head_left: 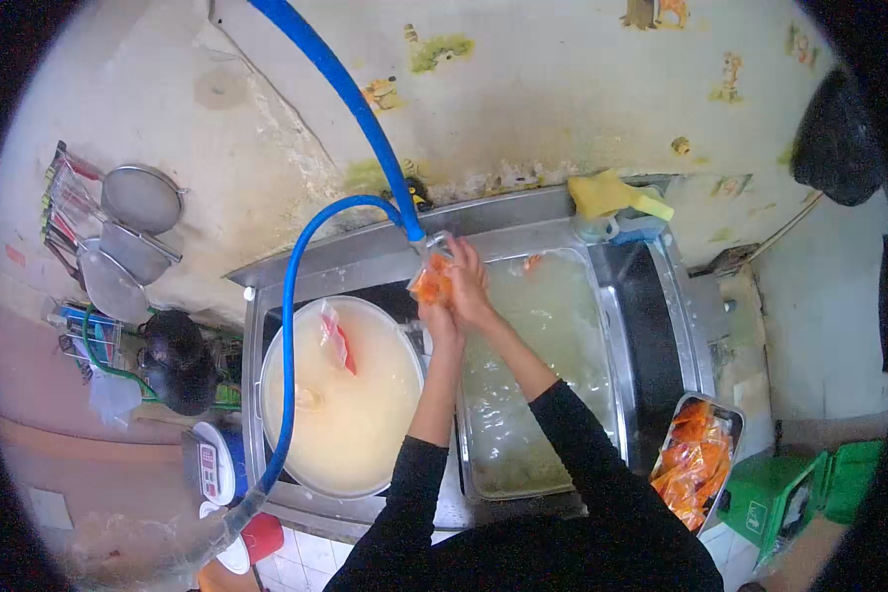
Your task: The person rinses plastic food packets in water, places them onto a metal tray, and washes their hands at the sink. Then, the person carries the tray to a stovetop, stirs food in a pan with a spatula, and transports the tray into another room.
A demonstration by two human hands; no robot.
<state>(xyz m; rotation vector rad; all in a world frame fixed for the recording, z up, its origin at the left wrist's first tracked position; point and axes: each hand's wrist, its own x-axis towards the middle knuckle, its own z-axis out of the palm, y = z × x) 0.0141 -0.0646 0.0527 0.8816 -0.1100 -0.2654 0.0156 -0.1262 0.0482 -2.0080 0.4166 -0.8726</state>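
Both hands close around a small clear plastic bag with orange contents (430, 283), just below the tap end of the blue hose (365, 118). My left hand (442, 321) grips it from beneath. My right hand (472, 284) wraps its right side, with some fingers hidden behind the plastic. To the left stands a round tub of cloudy, cream-coloured liquid (345, 434), where a red-and-clear plastic packet (336, 340) floats. On the right is a rectangular basin of greenish water (533, 414), with a small orange piece (532, 262) near its far edge.
Beside the sink at right, a metal tray (731, 416) holds several bags with orange contents. A green bin (775, 503) stands beyond it. A yellow cloth (602, 194) lies on the back ledge. Strainers (141, 199) hang on the left wall, above a scale (210, 469).
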